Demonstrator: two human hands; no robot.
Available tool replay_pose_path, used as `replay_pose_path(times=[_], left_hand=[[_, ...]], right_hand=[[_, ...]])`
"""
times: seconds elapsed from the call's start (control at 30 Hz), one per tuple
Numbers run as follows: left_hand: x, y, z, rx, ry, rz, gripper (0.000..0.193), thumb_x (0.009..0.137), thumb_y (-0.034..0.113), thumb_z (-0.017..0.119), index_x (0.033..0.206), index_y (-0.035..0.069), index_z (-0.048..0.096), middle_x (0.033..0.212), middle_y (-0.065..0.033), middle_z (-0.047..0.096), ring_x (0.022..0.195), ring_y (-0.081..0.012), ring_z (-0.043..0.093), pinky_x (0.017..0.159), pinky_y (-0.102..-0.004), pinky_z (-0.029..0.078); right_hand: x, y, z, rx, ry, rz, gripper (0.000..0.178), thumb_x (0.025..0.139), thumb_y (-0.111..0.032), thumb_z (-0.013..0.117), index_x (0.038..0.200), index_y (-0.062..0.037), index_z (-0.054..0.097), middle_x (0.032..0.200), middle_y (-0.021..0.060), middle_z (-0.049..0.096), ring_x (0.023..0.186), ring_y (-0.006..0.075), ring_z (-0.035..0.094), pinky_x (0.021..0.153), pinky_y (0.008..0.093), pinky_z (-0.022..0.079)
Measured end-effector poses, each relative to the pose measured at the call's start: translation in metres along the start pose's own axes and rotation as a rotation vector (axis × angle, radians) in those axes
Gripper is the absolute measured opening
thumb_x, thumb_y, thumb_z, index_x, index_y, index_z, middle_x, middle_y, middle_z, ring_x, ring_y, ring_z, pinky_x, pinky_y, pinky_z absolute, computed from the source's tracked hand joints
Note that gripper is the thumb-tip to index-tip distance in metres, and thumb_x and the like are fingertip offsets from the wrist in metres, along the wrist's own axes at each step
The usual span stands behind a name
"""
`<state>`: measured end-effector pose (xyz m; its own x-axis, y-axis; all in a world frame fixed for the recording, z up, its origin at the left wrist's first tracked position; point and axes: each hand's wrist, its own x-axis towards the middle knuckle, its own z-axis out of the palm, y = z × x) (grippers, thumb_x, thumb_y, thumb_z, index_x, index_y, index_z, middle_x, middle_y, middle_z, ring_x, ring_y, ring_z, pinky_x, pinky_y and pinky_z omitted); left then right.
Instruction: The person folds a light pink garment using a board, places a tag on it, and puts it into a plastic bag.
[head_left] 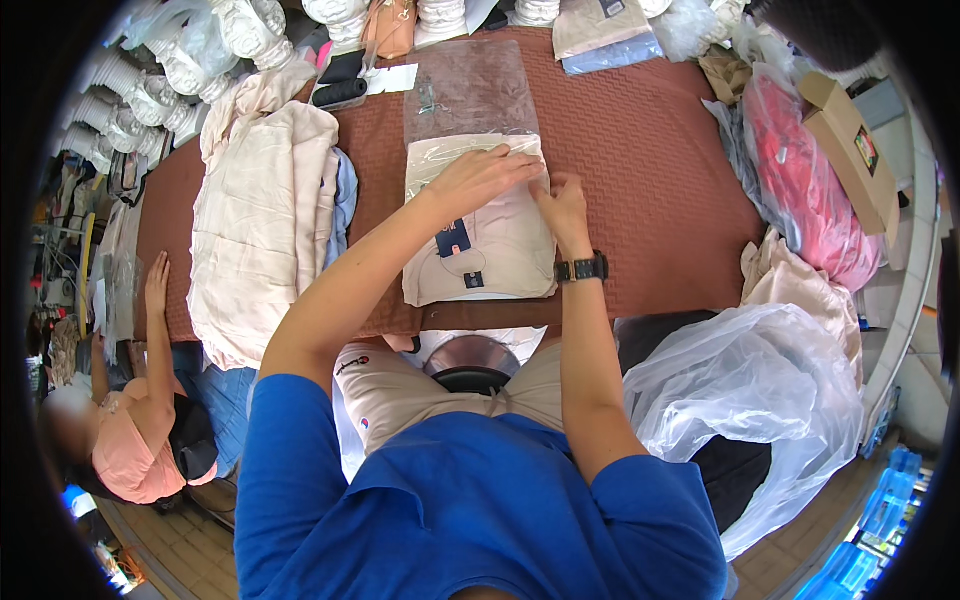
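Note:
A folded beige garment (510,245) lies before me on the brown-covered table, with a dark blue hang tag (453,237) and a small black tag (472,280) on it. Clear plastic film (470,85) spreads flat beyond its far edge and seems to wrap the garment. My left hand (488,173) reaches across the garment's far part, its fingers stretched toward the right edge. At that edge my right hand (563,208), with a black watch on the wrist, has its fingers bent near the left fingertips; what they pinch is too small to make out.
A tall pile of beige garments (265,220) stands left on the brown cover (650,190). Pink items in plastic (805,180) and a cardboard box (850,150) sit at right. A large clear bag (740,400) bulges beside me. Another person (150,430) works at the left.

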<state>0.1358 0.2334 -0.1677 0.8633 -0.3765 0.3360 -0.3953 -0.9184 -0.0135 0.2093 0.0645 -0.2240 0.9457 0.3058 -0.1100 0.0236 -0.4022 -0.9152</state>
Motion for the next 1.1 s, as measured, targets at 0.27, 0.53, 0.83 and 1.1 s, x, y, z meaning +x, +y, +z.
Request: replay_pose_path(times=[0.27, 0.53, 0.83, 1.1], left_hand=[[0.002, 0.024, 0.006, -0.095, -0.046, 0.011, 0.046, 0.085, 0.004, 0.057, 0.131, 0.011, 0.060, 0.137, 0.0015, 0.058, 0.108, -0.0216, 0.059, 0.091, -0.0319, 0.055], [-0.094, 0.055, -0.040, -0.273, 0.438, -0.454, 0.044, 0.089, 0.009, 0.068, 0.131, 0.003, 0.056, 0.137, -0.0159, 0.055, 0.108, -0.0306, 0.059, 0.092, -0.0402, 0.050], [-0.165, 0.078, -0.008, -0.702, 0.171, -1.156, 0.071, 0.083, 0.020, 0.077, 0.137, -0.009, 0.042, 0.110, -0.0218, 0.066, 0.093, -0.0275, 0.068, 0.078, -0.0369, 0.055], [-0.160, 0.065, -0.020, -1.034, 0.077, -1.252, 0.047, 0.084, 0.026, 0.071, 0.118, -0.006, 0.066, 0.109, -0.0206, 0.072, 0.093, -0.0289, 0.071, 0.083, -0.0372, 0.052]], right_hand=[[0.005, 0.031, 0.007, 0.088, 0.013, -0.050, 0.024, 0.083, -0.011, 0.068, 0.102, 0.0031, 0.072, 0.094, 0.0234, 0.073, 0.090, 0.0327, 0.072, 0.080, 0.0392, 0.053], [-0.032, 0.006, -0.020, -0.043, 0.017, -0.044, 0.054, 0.086, -0.027, 0.074, 0.125, 0.0064, 0.059, 0.102, 0.0253, 0.072, 0.096, 0.0348, 0.070, 0.086, 0.0409, 0.053], [-0.080, 0.011, -0.029, -0.289, -0.196, 0.019, 0.056, 0.088, -0.034, 0.074, 0.120, 0.0085, 0.058, 0.105, 0.0236, 0.069, 0.097, 0.0317, 0.067, 0.085, 0.0389, 0.053], [-0.084, 0.026, -0.031, 0.340, -0.439, 0.114, 0.043, 0.092, -0.023, 0.071, 0.117, 0.0079, 0.054, 0.115, 0.0190, 0.066, 0.098, 0.0240, 0.065, 0.080, 0.0348, 0.054]])
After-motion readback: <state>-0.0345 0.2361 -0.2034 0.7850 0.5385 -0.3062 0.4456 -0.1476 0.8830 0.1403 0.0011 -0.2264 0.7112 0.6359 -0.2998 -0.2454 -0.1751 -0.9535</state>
